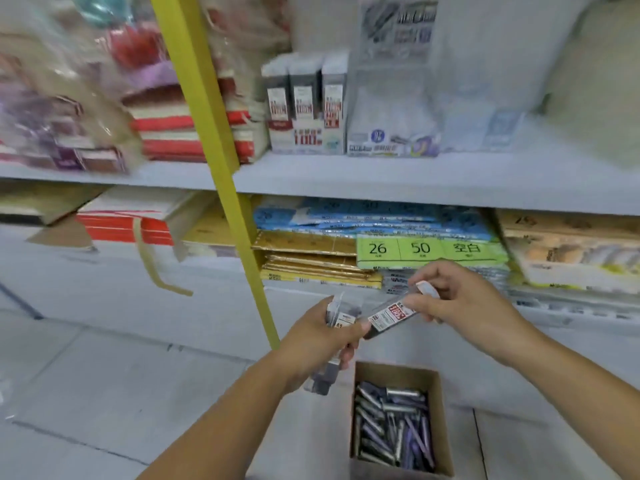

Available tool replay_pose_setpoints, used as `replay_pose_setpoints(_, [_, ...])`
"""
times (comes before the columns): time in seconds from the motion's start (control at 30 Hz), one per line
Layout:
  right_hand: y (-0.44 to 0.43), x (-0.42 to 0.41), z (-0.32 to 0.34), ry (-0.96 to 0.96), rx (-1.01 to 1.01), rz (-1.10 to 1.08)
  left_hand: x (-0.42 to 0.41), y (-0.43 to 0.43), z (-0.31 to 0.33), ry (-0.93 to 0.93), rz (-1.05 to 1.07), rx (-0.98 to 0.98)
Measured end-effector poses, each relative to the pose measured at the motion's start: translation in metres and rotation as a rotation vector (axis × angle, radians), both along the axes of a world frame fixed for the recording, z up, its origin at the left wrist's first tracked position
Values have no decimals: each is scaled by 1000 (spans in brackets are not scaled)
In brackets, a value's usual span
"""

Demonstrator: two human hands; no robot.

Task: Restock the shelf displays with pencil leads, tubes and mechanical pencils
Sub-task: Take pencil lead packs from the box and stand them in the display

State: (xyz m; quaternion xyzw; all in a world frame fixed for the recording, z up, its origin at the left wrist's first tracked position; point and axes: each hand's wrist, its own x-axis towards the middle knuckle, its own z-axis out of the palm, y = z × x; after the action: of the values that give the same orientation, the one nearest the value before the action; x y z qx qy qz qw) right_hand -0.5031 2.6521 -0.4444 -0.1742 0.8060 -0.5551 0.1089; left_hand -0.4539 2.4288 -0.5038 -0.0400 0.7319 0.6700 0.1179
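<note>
- Nearest, on the floor, stands an open cardboard box [398, 370] with loose tubes [391, 431] lying jumbled in it, grey and purple (the stock supply, by the look of it).
- Above the box's left edge, the left hand [318, 336] has its fingers curled round a bundle of lead tubes [323, 379], held roughly upright, with ends showing above and below the fist.
- Just to its right, the right hand [460, 303] pinches a single tube [389, 317] near its white-capped end. The tube slants down to the left, its label reads 0.5, and its lower end meets the left thumb.
- Judging by this, the step in hand is sorting or collecting tubes between the two hands. Whether this one is joining the bundle or leaving it cannot be told.
- Farther off, a yellow post [221, 168] rises past the left wrist, and a green pack [429, 251] marked 26 and 50 lies on the lower shelf among flat packets.
- Farthest, on the upper shelf [415, 174], stand display boxes [306, 109] with red-and-white labels like the tube's.
- The next move probably calls for lifting the tubes up to those boxes, keeping the bundle squeezed so none slips out.
</note>
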Motion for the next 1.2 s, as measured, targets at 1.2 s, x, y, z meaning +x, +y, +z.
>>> replay_pose_setpoints(1.2, [-133, -139, 199, 988, 485, -253, -79, -59, 154, 529, 331, 453])
